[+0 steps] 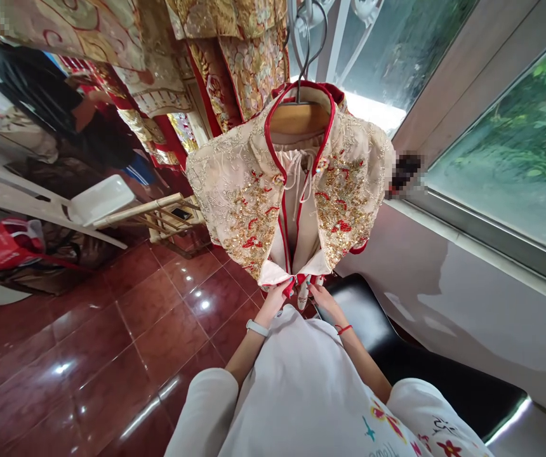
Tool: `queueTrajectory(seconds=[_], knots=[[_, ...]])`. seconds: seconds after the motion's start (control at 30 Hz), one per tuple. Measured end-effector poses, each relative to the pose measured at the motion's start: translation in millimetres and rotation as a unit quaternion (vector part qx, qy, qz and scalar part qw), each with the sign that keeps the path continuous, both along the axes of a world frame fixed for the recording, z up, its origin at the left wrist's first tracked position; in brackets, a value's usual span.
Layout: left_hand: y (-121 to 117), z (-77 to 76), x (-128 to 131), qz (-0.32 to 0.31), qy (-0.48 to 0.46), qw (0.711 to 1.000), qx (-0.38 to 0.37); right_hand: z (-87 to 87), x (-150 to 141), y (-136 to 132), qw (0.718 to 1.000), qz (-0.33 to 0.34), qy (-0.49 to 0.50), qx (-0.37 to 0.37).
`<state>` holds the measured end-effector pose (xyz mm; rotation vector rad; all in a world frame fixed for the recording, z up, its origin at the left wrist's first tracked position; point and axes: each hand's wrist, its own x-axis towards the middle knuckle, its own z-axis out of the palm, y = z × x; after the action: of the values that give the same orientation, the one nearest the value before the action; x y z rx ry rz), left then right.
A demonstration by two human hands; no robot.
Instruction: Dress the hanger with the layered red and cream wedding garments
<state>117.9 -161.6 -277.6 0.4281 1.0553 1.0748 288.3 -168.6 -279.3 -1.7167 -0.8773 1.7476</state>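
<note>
A cream jacket point(235, 197) with gold beading, red motifs and red piping hangs on a hanger point(301, 117) in front of me. Its front is parted, and a pale tie cord point(296, 181) dangles at the neck. My left hand point(277, 297) is closed on the jacket's lower front edge, where a bit of red trim shows. Close beside it, my right hand point(323, 298) pinches the same lower edge from the other side. The fingertips are partly hidden by the folded fabric, and both hands sit near my waist.
More gold-embroidered garments point(159, 44) hang behind on the left. A black padded bench point(397, 343) stands to the right, below the window point(515, 127). On the left are a person point(39, 89), a bamboo rack point(173, 219), a white stool point(101, 200) and a red bag point(6, 247).
</note>
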Motion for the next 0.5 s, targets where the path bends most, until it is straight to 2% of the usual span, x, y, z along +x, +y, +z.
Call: queueTrajectory(seconds=[0.13, 0.23, 0.5], knots=[[-1, 2.1, 1, -0.016, -0.011, 1.000, -0.001, 6.0, -9, 2, 0.997, 0.024, 0.033, 0.066], [-1, 1.3, 1, -0.033, -0.009, 0.999, -0.003, 8.9, -21, 3, 0.989, 0.014, 0.064, 0.130], [0, 3.9, 2, -0.023, 0.003, 0.999, -0.033, 13.6, -14, 6, 0.988, -0.005, 0.080, 0.135]])
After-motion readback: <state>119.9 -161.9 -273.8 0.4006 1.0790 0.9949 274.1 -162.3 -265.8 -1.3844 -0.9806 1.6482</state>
